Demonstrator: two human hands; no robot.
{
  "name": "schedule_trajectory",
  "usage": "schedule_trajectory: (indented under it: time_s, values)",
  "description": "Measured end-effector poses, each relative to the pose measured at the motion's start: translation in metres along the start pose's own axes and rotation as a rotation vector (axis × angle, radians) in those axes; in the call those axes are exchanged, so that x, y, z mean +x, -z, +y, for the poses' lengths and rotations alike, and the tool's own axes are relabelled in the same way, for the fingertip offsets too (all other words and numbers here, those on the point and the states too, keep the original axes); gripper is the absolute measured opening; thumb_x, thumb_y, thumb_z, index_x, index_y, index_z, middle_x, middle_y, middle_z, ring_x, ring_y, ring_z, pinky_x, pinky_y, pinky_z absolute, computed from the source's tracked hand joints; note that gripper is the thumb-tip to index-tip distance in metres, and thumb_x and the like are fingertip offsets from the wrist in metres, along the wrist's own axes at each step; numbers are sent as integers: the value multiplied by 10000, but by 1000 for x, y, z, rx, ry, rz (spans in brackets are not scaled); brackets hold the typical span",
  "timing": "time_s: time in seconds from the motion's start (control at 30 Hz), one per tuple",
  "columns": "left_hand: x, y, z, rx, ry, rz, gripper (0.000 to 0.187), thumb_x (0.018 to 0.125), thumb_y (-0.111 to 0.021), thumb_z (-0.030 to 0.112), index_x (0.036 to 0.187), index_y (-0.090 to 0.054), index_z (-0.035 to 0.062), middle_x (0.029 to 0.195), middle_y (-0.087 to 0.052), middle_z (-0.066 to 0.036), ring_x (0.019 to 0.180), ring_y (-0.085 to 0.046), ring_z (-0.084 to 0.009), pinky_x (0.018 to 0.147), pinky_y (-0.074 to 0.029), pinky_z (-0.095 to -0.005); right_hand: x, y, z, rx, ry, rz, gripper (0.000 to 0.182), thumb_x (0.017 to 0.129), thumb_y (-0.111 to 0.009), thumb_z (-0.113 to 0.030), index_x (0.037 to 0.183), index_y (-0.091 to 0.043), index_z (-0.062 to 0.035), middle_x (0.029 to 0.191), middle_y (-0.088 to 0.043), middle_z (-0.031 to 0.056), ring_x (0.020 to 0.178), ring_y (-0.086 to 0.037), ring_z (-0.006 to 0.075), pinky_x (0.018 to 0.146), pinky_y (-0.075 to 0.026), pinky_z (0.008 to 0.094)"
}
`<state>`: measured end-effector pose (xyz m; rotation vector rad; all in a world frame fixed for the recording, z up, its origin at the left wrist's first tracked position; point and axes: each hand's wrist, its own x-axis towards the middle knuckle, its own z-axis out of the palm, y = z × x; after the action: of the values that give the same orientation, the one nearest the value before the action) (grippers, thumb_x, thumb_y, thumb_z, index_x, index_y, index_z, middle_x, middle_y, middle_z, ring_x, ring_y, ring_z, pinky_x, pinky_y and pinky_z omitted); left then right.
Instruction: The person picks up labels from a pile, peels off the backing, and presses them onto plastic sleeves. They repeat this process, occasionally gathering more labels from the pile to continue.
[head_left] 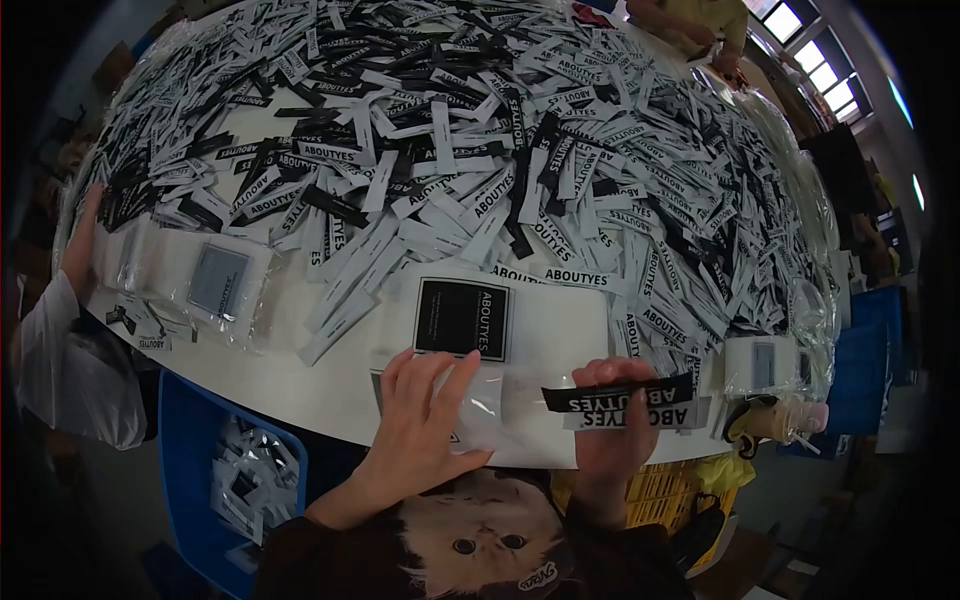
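Note:
My left hand [425, 420] lies with fingers spread and thumb apart, its fingertips at the near edge of a clear plastic bag [485, 392]. A black card [462, 318] printed ABOUTYES lies flat just beyond those fingers. To the right, my right hand [615, 415] is closed around a small bunch of stick packets [620, 398], black and light grey, held crosswise above the table edge. Their lettering appears upside down from here.
A large heap of black and grey stick packets [440, 180] covers the white table [300, 375]. Stacked bags [220, 280] stand left, more bagged packs [765, 365] right. Below are a blue bin [185, 470] of filled bags and a yellow crate [640, 500]. Other people sit left and far right.

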<state>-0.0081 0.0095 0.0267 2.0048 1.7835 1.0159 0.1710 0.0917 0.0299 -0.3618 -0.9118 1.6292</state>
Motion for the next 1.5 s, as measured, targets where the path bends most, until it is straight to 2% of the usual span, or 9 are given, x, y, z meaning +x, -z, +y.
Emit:
schedule_trajectory:
  time_s: [0.17, 0.37, 0.57, 0.67, 0.9, 0.97, 1.3, 1.4, 1.5]
  values:
    - [0, -12, 4, -136, 64, 14, 947, 527, -786, 239, 1323, -327, 8, 1166, -384, -164, 1052, -415, -324, 962, -275, -503, -10, -24, 9, 148, -28, 91, 203, 968, -372, -230, 914, -438, -46, 1026, -550, 200, 960, -548, 284, 872, -428, 470]
    - [3, -6, 2, -55, -5, 17, 987, 504, -787, 247, 1332, -308, 2, 1179, -378, -160, 1068, -416, -322, 966, -265, -516, 1, -22, -2, -1005, -134, -447, 124, 713, -675, 24, 740, -554, 27, 672, -509, 61, 549, -420, 108, 474, -307, 235]
    - [-6, -19, -3, -65, -214, 178, 885, 511, -771, 248, 1266, -377, 8, 1125, -414, -142, 1071, -417, -304, 964, -281, -522, 0, 6, 2, -825, -603, -335, 120, 761, -675, -56, 706, -590, 8, 627, -566, 34, 561, -505, 101, 533, -398, 251]
    - [-3, -14, -5, -165, -174, 142, 816, 524, -758, 253, 1223, -414, 10, 1101, -424, -130, 1038, -435, -297, 952, -301, -519, 4, 5, 3, -511, -711, -206, 174, 747, -648, -9, 629, -523, 14, 628, -513, 13, 597, -435, 63, 537, -346, 223]
    - [-6, -12, -3, -98, -187, 68, 779, 560, -743, 235, 1236, -426, 13, 1120, -428, -132, 1010, -450, -299, 936, -319, -528, 3, -13, -1, -716, -717, -305, 108, 735, -626, -14, 791, -534, -23, 624, -494, -2, 566, -410, 71, 555, -378, 220]
    - [-7, -13, -3, -43, -257, 88, 757, 574, -736, 230, 1232, -435, 8, 1126, -431, -134, 1025, -446, -303, 932, -323, -533, -1, -12, 6, -1087, -322, -109, 149, 711, -603, 23, 812, -503, -24, 627, -472, 9, 574, -407, 76, 551, -382, 224]
    - [2, -10, -3, -63, -104, 115, 698, 582, -749, 177, 1200, -477, 4, 1128, -472, -141, 1012, -479, -311, 890, -376, -448, 8, -12, 8, -671, -489, 57, 156, 736, -594, -1, 840, -485, -37, 675, -454, -26, 609, -399, 45, 548, -335, 191]
    - [6, -3, -5, -134, -46, 47, 733, 574, -764, 171, 1217, -456, 3, 1146, -462, -149, 1017, -466, -312, 879, -375, -428, 15, 2, 4, -166, 71, -3, 137, 895, -463, -159, 970, -430, -49, 708, -472, 44, 709, -426, 150, 727, -387, 304]
    - [6, -5, 1, -226, 9, 10, 759, 569, -775, 174, 1228, -439, 3, 1152, -453, -153, 1022, -453, -315, 871, -374, -416, 16, -19, -2, 135, 213, -81, 200, 925, -414, -248, 960, -440, -53, 729, -511, 85, 786, -463, 222, 872, -359, 415]
